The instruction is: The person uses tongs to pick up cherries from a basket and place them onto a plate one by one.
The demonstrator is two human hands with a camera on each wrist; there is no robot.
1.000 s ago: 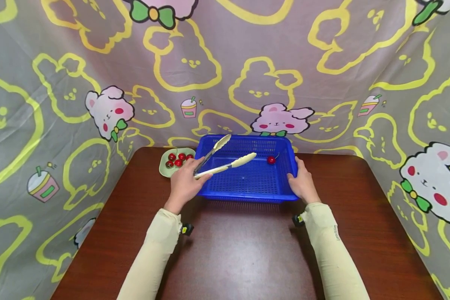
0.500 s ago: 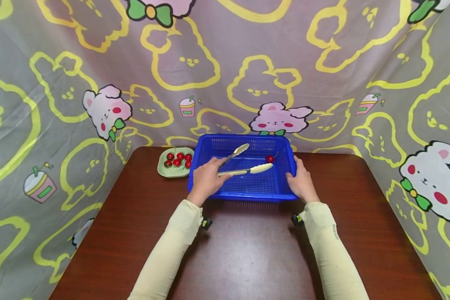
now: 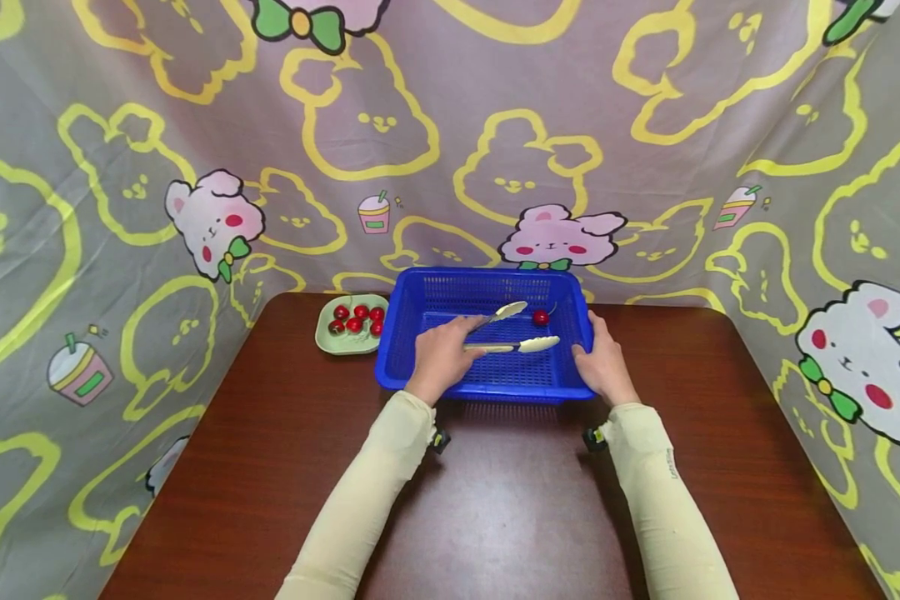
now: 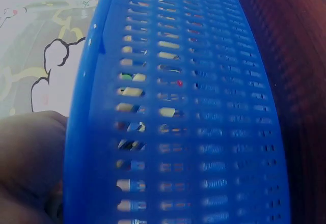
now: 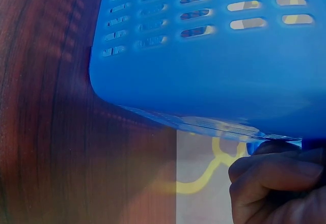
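Observation:
My left hand [image 3: 439, 357] holds a pair of tongs [image 3: 538, 343] with pale scalloped tips, spread apart above the blue plastic basket [image 3: 495, 391]. Inside the basket, towards its back right, lies one red cherry [image 3: 541, 318] with a stem, just beyond the tips and not between them. At the right end, my right hand [image 3: 606, 360] grips the basket rim. In the left wrist view the slotted basket wall [image 4: 234, 132] hides the tongs' grip, and part of my left hand [image 4: 30, 158] shows at the edge. Curled fingers [image 5: 270, 175] appear by the basket's side in the right wrist view.
Left of the basket, a pale green plate [image 3: 324, 342] holds several red cherries [image 3: 355, 325]. Both stand at the back of a dark brown wooden table [image 3: 495, 508]. A patterned cloth [image 3: 420, 200] hangs behind and along both sides.
My left hand has carried the spread tongs rightward from near the plate, over the basket and closer to the single cherry. The right hand stays on the rim.

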